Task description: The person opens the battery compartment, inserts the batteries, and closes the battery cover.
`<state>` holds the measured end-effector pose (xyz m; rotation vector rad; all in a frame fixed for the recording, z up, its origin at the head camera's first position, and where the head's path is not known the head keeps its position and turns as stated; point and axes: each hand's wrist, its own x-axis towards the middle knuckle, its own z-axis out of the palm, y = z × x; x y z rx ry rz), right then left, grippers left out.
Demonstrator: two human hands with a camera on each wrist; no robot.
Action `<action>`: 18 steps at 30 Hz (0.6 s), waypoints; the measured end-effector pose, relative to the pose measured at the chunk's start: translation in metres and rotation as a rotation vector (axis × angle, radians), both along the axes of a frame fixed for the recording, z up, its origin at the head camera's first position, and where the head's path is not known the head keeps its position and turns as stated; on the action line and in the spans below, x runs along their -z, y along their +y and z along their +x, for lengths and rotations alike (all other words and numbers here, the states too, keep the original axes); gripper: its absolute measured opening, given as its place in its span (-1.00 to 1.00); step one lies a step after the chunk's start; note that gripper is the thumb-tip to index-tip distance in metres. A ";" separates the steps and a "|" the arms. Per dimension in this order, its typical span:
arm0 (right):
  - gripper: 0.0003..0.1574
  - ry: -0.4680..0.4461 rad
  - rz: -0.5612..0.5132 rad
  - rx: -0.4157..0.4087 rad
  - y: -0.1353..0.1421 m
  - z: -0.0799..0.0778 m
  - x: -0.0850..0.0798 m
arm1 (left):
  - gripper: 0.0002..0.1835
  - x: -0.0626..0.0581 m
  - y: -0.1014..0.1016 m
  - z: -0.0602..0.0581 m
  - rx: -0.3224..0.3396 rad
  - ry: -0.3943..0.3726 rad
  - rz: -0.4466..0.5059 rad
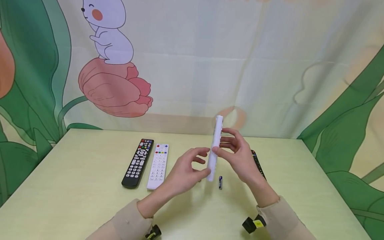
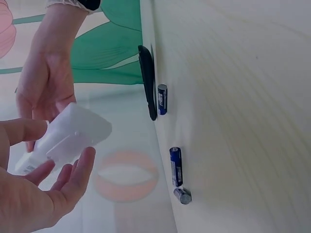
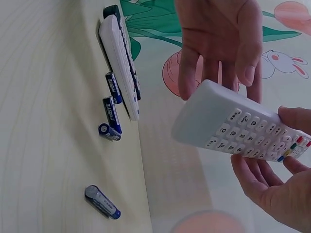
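My right hand holds a white remote control up over the table, thumb on one side edge and fingers on the other. In the right wrist view the remote's button face shows, with its blank end towards my left hand. From the left wrist its plain back, with a battery cover outline, is visible. The left hand's thumb lies at the remote's lower end, and its other fingers are spread loosely beside the back. Below on the table lies a blue and silver battery.
A black remote and a second white remote lie side by side at left. Another black remote lies partly hidden behind my right hand. More batteries rest near the left remotes. A printed curtain hangs behind the table.
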<state>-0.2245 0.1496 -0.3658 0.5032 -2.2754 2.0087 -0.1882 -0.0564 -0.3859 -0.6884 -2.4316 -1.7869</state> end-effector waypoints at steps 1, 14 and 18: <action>-0.21 0.000 0.012 0.009 0.001 0.000 0.000 | -0.46 0.000 -0.001 0.000 -0.004 0.006 -0.014; -0.25 -0.020 0.152 0.117 0.013 -0.009 0.007 | -0.65 0.002 -0.010 -0.002 0.048 0.020 -0.158; -0.23 -0.043 0.209 0.146 0.016 -0.012 0.009 | -0.66 0.005 -0.013 -0.004 0.089 0.018 -0.205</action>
